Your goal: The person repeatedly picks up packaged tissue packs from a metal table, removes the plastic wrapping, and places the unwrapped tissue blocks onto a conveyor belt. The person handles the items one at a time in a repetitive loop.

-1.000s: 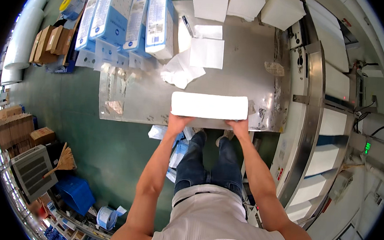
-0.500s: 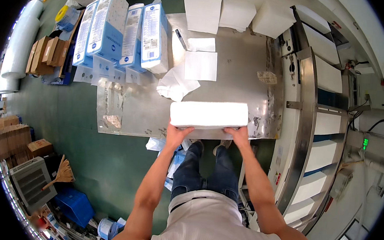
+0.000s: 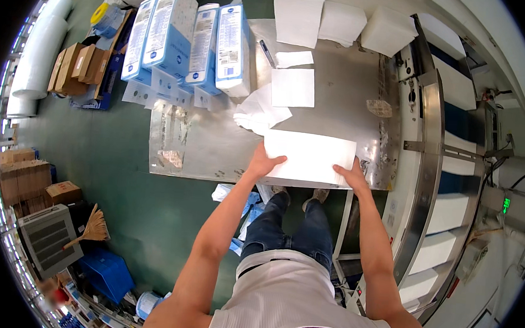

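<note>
At frame centre, near desk [image 3: 337,117] edge: white tissue stack [image 3: 309,158] now sits flatter and lower than before. Left hand [image 3: 264,162] and right hand [image 3: 351,173] clamp its ends; squaring-up continues.

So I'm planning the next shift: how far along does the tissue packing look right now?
Done, it seems: four blue-and-white packs stand at the far left of the steel table. In hand: the left hand and right hand grip the ends of a white tissue stack. Left: three more white stacks wait at the far edge, and loose sheets lie mid-table.
</note>
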A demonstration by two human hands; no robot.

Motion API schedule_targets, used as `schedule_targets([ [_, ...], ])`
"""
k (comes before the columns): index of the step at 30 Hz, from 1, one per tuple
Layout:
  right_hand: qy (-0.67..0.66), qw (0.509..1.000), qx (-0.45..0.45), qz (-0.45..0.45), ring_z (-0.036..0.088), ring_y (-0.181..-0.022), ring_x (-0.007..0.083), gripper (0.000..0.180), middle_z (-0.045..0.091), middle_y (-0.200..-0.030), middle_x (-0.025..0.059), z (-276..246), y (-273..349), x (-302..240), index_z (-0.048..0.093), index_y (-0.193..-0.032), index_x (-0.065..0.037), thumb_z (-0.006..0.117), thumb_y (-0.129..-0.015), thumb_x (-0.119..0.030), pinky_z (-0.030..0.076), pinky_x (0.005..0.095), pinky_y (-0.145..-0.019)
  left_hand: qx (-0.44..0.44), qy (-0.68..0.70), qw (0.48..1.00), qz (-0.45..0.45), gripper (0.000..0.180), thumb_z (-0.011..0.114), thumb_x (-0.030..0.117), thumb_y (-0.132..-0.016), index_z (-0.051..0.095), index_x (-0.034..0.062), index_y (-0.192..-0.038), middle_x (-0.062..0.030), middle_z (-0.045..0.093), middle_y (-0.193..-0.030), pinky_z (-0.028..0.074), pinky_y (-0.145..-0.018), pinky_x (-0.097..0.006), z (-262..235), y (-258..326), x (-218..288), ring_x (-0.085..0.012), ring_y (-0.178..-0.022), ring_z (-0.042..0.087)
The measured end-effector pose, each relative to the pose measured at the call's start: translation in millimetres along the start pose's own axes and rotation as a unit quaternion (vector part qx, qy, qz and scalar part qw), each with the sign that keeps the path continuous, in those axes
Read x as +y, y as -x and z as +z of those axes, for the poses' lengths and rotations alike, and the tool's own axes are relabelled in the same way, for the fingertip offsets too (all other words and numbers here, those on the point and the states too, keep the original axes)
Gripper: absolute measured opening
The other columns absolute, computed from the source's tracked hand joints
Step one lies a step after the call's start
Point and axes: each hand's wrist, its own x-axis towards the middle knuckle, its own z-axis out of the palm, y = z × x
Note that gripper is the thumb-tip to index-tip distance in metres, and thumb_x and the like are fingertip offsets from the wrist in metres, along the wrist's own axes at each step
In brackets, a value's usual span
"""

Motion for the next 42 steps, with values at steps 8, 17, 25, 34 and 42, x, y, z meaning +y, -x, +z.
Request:
schedule_targets([
  [8, -0.003, 1.000, 0.009, -0.024, 0.059, -0.123, 0.0296, 0.087, 0.059, -0.134, 0.0194, 37, 26, -9, 0.037, -0.144, 0.007, 0.088, -0.079, -0.021, 0.047, 0.0384, -0.106, 0.070, -0.015, 0.997, 0.041, 0.079, 0.091, 0.025, -0.073, 0.053, -0.0039, -0.136, -0.0210, 0.063, -0.128, 0.051, -0.101, -0.042, -4, 13, -16, -0.0315, -0.115, 0.064],
  [17, -0.035, 0.997, 0.067, -0.008, 0.056, -0.126, 0.0310, 0.085, 0.055, -0.137, 0.0227, 113, 29, -19, 0.035, -0.143, 0.008, 0.085, -0.082, -0.023, 0.044, 0.0396, -0.108, 0.073, -0.061, 0.992, 0.082, 0.086, 0.093, 0.032, -0.067, 0.053, -0.0053, -0.133, -0.0249, 0.064, -0.129, 0.051, -0.101, -0.043, -82, -8, 37, -0.0351, -0.118, 0.064],
  [25, -0.072, 0.995, 0.072, -0.001, 0.056, -0.127, 0.0302, 0.085, 0.054, -0.138, 0.0218, 99, -16, -60, 0.032, -0.144, 0.007, 0.084, -0.083, -0.022, 0.044, 0.0389, -0.108, 0.055, -0.140, 0.989, 0.000, 0.106, 0.095, 0.044, -0.062, 0.044, -0.0091, -0.140, -0.0268, 0.061, -0.134, 0.049, -0.104, -0.041, -84, -81, 93, -0.0357, -0.123, 0.062],
  [34, -0.055, 0.996, 0.070, 0.014, 0.057, -0.127, 0.0303, 0.090, 0.056, -0.138, 0.0221, 113, -52, -78, 0.030, -0.147, 0.007, 0.084, -0.083, -0.025, 0.045, 0.0387, -0.109, 0.090, -0.028, 0.995, 0.026, 0.096, 0.094, 0.030, -0.066, 0.047, -0.0109, -0.139, -0.0245, 0.062, -0.134, 0.050, -0.103, -0.040, -96, -98, 61, -0.0324, -0.120, 0.063],
  [42, -0.028, 0.999, 0.041, 0.005, 0.058, -0.127, 0.0322, 0.092, 0.055, -0.141, 0.0232, 106, -76, -68, 0.033, -0.149, 0.007, 0.084, -0.080, -0.026, 0.045, 0.0384, -0.108, 0.253, 0.006, 0.966, 0.057, 0.081, 0.087, 0.027, -0.076, 0.051, -0.0072, -0.140, -0.0231, 0.060, -0.135, 0.047, -0.106, -0.042, -88, -105, 14, -0.0331, -0.123, 0.061],
])
